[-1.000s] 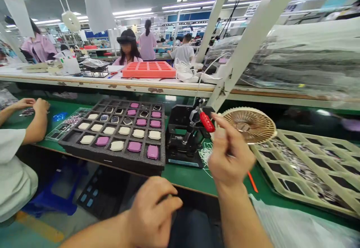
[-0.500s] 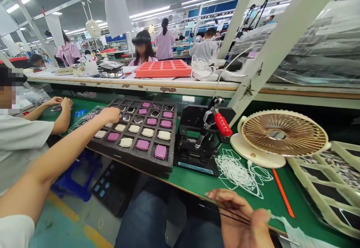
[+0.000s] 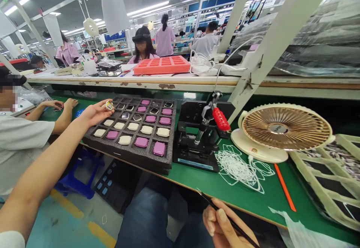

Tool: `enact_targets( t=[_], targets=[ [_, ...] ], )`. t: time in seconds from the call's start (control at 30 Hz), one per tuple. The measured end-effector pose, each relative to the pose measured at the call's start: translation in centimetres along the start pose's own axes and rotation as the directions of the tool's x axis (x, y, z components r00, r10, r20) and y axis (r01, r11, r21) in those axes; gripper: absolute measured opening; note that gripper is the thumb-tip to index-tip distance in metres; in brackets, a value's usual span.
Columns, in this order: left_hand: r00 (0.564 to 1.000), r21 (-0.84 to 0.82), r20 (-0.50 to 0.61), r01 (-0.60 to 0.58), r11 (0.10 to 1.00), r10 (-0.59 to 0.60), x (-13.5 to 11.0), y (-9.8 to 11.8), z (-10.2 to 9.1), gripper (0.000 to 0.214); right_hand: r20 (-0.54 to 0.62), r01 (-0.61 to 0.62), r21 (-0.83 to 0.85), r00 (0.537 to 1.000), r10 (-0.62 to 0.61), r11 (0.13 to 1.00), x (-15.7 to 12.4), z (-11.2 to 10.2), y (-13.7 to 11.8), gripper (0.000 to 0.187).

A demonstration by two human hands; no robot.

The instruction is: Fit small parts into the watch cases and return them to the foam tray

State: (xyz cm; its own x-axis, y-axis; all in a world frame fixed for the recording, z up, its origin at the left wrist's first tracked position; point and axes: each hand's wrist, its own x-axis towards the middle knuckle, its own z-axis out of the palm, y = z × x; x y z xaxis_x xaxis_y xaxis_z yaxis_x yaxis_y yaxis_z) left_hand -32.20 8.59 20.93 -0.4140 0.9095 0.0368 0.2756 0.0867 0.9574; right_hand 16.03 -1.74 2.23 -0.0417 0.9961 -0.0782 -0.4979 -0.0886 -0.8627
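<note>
My left hand (image 3: 97, 113) pinches a small white smartwatch case (image 3: 109, 105), with a yellow part visible in it, above the far left of the foam tray (image 3: 153, 164). White cases (image 3: 125, 140), purple cases (image 3: 159, 149) and dark-faced ones (image 3: 154, 111) sit in the tray's compartments. Black tweezers (image 3: 207, 199) are in my right hand (image 3: 222, 223), over the bench's front edge, tips pointing up and left. Nothing shows between the tips.
Right of the tray stands a toggle clamp press (image 3: 198, 135) with a red handle. Beyond it are a tangled white cord (image 3: 239, 169), a fan (image 3: 281, 130), an orange stick (image 3: 285, 188) and a divided parts tray (image 3: 317, 191). A co-worker's hands (image 3: 57, 105) work at left.
My left hand has lifted a watch case from the tray and turned it up. My right hand has turned, closing its fingers around the tweezers, which now point up and left.
</note>
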Motion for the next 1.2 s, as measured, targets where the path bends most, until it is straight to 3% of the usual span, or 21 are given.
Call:
enact_targets(
  t=[0.1, 0.17, 0.2, 0.27, 0.33, 0.43, 0.53, 0.63, 0.93, 1.2],
  targets=[
    [0.999, -0.211, 0.032, -0.021, 0.977, 0.028, -3.7, 0.0, 2.0, 0.031, 0.076, 0.140, 0.018, 0.987, -0.141, 0.990, -0.2, 0.4, 0.3, 0.021],
    [0.998, -0.427, 0.033, -0.034, 0.904, 0.053, -7.7, -0.1, 4.5, 0.020, 0.126, 0.212, -0.059, 0.971, -0.204, 0.975, -0.4, 0.9, 0.6, 0.020],
    [0.997, -0.460, 0.066, -0.013, 0.888, 0.049, -10.2, -0.3, 6.0, 0.021, 0.148, 0.230, -0.122, 0.966, -0.211, 0.966, -0.5, 1.2, 0.7, 0.019],
    [0.986, -0.433, 0.168, 0.060, 0.899, 0.015, -15.5, -0.9, 9.3, 0.032, 0.179, 0.246, -0.245, 0.962, -0.206, 0.938, -1.1, 1.8, 0.8, 0.019],
    [0.946, -0.379, 0.321, 0.180, 0.908, -0.053, -20.4, -1.9, 12.6, 0.037, 0.205, 0.307, -0.315, 0.946, -0.251, 0.898, -1.8, 2.5, 0.6, 0.020],
    [0.906, -0.330, 0.411, 0.251, 0.910, -0.101, -24.9, -3.9, 16.4, 0.040, 0.265, 0.485, -0.352, 0.872, -0.411, 0.801, -3.0, 3.5, 0.0, 0.035],
    [0.875, -0.256, 0.464, 0.282, 0.925, -0.138, -26.1, -5.6, 18.7, 0.042, 0.372, 0.611, -0.374, 0.788, -0.491, 0.698, -3.6, 4.1, -0.3, 0.053],
    [0.843, -0.178, 0.516, 0.281, 0.943, -0.154, -25.8, -6.6, 19.9, 0.043, 0.450, 0.672, -0.405, 0.737, -0.505, 0.620, -3.4, 4.1, 0.0, 0.061],
    [0.821, -0.063, 0.536, 0.270, 0.961, -0.196, -25.7, -6.9, 20.3, 0.047, 0.478, 0.656, -0.445, 0.749, -0.458, 0.609, -2.8, 3.5, 1.1, 0.052],
    [0.836, -0.095, 0.523, 0.250, 0.964, -0.165, -25.5, -7.5, 20.9, 0.050, 0.542, 0.706, -0.436, 0.701, -0.464, 0.559, -2.5, 2.6, 2.3, 0.046]
  ],
)
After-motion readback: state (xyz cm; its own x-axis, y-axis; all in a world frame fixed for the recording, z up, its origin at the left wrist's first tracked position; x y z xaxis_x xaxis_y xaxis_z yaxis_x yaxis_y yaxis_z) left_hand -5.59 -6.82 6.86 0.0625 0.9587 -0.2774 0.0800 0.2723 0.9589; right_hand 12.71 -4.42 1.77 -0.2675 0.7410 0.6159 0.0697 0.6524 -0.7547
